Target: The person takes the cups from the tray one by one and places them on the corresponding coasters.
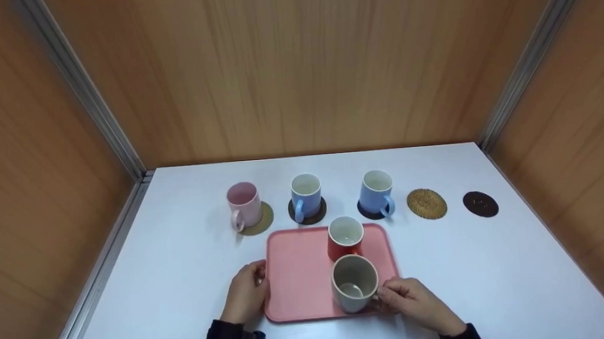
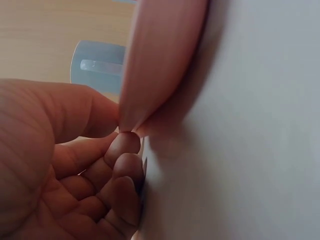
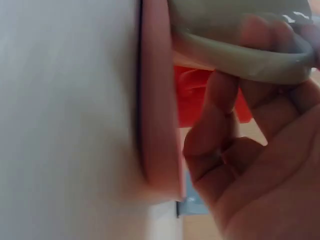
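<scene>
My left hand (image 1: 245,296) pinches the left rim of a pink tray (image 1: 299,276), thumb on the upper side and fingertips below, as the left wrist view shows. With its fingers curled through the handle (image 3: 245,60), my right hand (image 1: 418,302) holds a grey-beige mug (image 1: 344,300). This mug is upright over the tray's front right part. Just behind it, a red mug (image 1: 338,249) with a pale inside stands on the tray. In the right wrist view the tray's side (image 3: 157,100) runs close beside my right fingers.
Along the back, a pink mug (image 1: 251,207) overlaps a tan coaster (image 1: 267,222), and two blue mugs (image 1: 311,203) (image 1: 374,199) stand on dark coasters. Farther right lie a woven coaster (image 1: 426,204) and a dark round coaster (image 1: 480,204). Wooden panels (image 1: 296,85) enclose the white table (image 1: 169,253).
</scene>
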`<state>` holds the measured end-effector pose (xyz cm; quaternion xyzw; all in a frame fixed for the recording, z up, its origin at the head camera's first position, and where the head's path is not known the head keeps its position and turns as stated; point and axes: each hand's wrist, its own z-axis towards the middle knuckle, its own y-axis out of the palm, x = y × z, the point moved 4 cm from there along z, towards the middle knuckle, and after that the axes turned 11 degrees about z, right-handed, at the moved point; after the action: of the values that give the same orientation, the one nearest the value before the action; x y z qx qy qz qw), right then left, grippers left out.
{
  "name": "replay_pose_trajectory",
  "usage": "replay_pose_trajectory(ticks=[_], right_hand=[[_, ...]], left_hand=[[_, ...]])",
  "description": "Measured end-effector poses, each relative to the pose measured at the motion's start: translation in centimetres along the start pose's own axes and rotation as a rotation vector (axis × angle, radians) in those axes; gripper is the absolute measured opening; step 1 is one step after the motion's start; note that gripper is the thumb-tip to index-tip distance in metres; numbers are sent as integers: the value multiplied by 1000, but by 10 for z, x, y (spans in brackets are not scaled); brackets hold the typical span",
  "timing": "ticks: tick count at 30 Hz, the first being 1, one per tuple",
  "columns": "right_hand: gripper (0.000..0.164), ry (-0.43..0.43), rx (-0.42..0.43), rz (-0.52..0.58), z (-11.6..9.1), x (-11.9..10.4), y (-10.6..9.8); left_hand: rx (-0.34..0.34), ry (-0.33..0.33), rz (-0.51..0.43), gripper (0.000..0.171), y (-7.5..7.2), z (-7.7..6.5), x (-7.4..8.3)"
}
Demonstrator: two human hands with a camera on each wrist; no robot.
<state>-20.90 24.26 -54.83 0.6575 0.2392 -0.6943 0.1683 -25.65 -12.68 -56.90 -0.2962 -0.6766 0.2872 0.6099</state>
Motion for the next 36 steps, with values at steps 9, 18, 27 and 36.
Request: replay_pose_trajectory(ticks=[9,18,27,36], right_hand=[[42,62,3,-29,-4,-7,5],[46,69,-13,4,-4,-10,8],[49,61,8,-14,-4,-10,9],[50,43,37,-27,-5,-10,13]], left_hand=[[-4,-5,-18,47,0,0,-1],[24,26,2,46,-2,0,0],[6,1,-35,47,-1,-3,-2],[-4,2,-35,48,0,-4,-3]])
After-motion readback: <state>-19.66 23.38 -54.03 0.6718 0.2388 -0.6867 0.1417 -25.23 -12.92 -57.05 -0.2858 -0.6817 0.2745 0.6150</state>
